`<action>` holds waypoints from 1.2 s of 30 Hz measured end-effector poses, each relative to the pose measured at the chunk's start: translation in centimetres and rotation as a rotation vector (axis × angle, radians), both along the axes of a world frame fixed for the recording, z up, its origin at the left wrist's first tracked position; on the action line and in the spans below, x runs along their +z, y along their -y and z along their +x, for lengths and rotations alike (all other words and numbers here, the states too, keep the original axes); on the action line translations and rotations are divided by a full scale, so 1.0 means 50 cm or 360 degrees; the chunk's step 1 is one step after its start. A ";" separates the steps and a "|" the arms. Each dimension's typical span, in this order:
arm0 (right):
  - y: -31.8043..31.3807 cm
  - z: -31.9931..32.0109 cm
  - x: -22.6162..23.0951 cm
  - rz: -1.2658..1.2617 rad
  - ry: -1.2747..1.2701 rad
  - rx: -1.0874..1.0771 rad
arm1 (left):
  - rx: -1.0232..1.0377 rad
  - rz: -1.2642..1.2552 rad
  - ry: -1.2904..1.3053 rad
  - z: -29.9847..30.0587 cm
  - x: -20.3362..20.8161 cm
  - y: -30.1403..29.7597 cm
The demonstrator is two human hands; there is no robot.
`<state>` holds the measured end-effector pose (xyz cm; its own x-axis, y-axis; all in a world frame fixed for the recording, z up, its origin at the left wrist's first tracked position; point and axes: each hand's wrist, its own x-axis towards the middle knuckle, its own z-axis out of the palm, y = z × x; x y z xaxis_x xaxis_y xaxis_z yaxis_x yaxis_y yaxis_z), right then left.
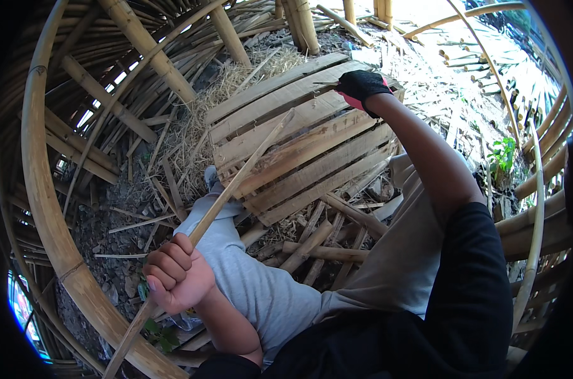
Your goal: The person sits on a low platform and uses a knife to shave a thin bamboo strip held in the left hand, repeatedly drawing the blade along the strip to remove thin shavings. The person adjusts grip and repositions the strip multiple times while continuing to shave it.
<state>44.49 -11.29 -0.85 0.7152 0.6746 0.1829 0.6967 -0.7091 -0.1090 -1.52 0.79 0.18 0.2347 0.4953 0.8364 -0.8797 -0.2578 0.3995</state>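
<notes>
My bare left hand (pixel 179 276) is closed in a fist round a long split bamboo strip (pixel 243 175). The strip slants from the lower left up over the slatted wooden platform (pixel 277 142), its upper tip above the boards. My right hand (pixel 361 88), in a black and pink glove, is at the platform's far right edge. Its fingers are closed on a thin, blade-like tool (pixel 325 83), whose pointed end sticks out to the left; the rest is hidden in the glove. The two hands are well apart, and the right hand does not touch the strip.
My legs (pixel 261 271) straddle the platform's near side. Bamboo offcuts (pixel 327 252) lie under and before it, with straw-like shavings (pixel 188 142) to its left. A thick curved bamboo pole (pixel 36 145) runs along the left. Cut bamboo pieces (pixel 466 60) lie in sunlight at far right.
</notes>
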 end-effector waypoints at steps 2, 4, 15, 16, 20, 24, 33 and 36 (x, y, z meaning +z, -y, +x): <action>0.001 -0.005 -0.001 -0.0029 0.0066 0.0009 | -0.0007 0.0005 -0.0003 0.002 0.000 0.001; 0.001 -0.004 0.001 -0.0116 0.0152 -0.0023 | -0.0006 0.0002 -0.0006 0.002 -0.001 0.000; -0.014 -0.055 0.020 -0.0347 0.0087 0.0050 | 0.0006 0.0027 -0.0047 0.006 -0.001 0.002; -0.016 -0.057 0.019 -0.0335 0.0090 0.0052 | 0.0005 0.0030 -0.0052 0.006 -0.001 0.004; -0.029 -0.050 0.014 -0.0346 0.0113 0.0077 | 0.0013 0.0048 -0.0066 0.007 0.000 0.005; -0.034 -0.042 0.011 -0.0276 0.0096 0.0092 | 0.0016 0.0032 -0.0052 0.006 -0.002 0.002; -0.067 -0.042 -0.006 -0.0300 0.0174 0.0089 | 0.0026 0.0025 -0.0062 0.006 -0.003 0.002; -0.090 -0.042 -0.015 -0.0298 0.0195 0.0129 | 0.0026 0.0033 -0.0069 0.005 -0.002 0.001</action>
<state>42.37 -6.79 -1.61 0.6376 0.7590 0.1315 0.7519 -0.6503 0.1079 -1.29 0.73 0.09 0.2628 0.4820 0.8358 -0.8574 -0.2806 0.4314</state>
